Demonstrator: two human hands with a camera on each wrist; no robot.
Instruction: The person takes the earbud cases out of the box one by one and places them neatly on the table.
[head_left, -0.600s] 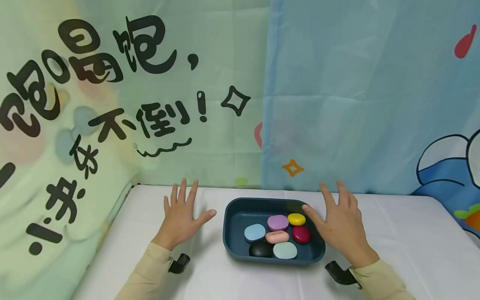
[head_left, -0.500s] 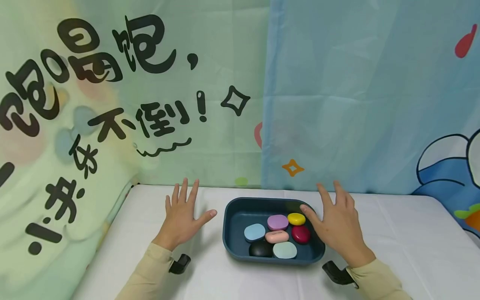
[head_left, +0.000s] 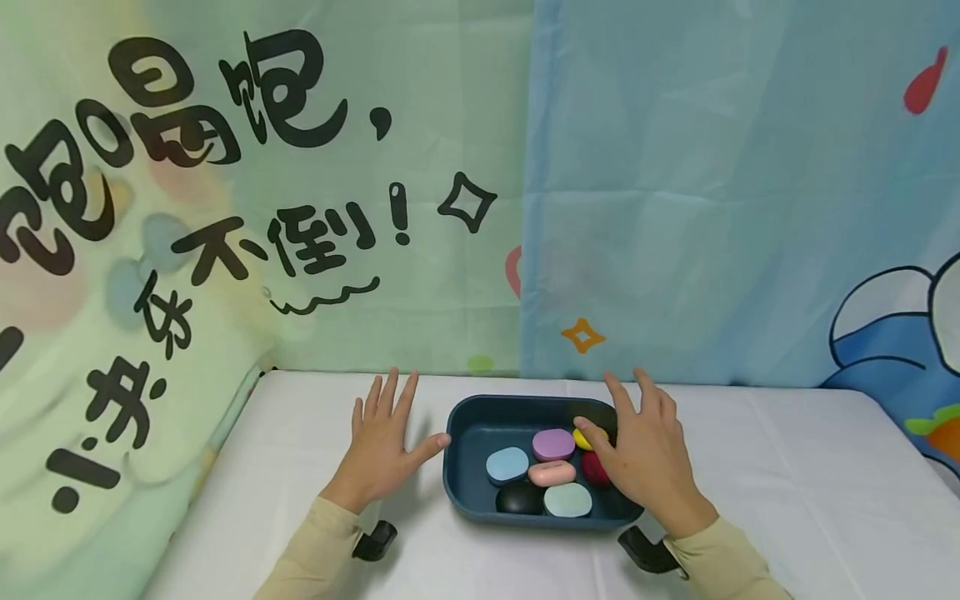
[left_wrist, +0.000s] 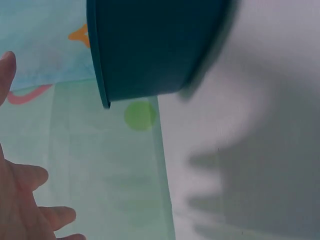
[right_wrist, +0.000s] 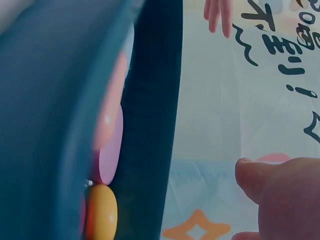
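A dark blue tray (head_left: 480, 417) stands mid-table, holding several smooth, rounded pieces. Among them are a light blue piece (head_left: 507, 465), a purple one (head_left: 553, 444), a pink one (head_left: 552, 473), a black one (head_left: 520, 498) and a pale mint one (head_left: 567, 500). My left hand (head_left: 380, 454) has its fingers spread, the thumb tip right at the tray's left rim. Over the tray's right end hovers my right hand (head_left: 654, 454), fingers loosely extended and holding nothing. It partly hides a yellow piece (head_left: 582, 439) and a dark red piece (head_left: 595, 469).
A white cloth (head_left: 787, 483) covers the table. Behind it hangs a printed fabric backdrop (head_left: 450, 317), green on the left and blue on the right. Black camera mounts sit at both wrists, the left mount (head_left: 375, 542) low over the cloth.
My right hand has moved left over the tray's right end, covering part of the yellow and red pieces. My left hand has shifted right, up to the tray's left rim. The pieces lie as before.
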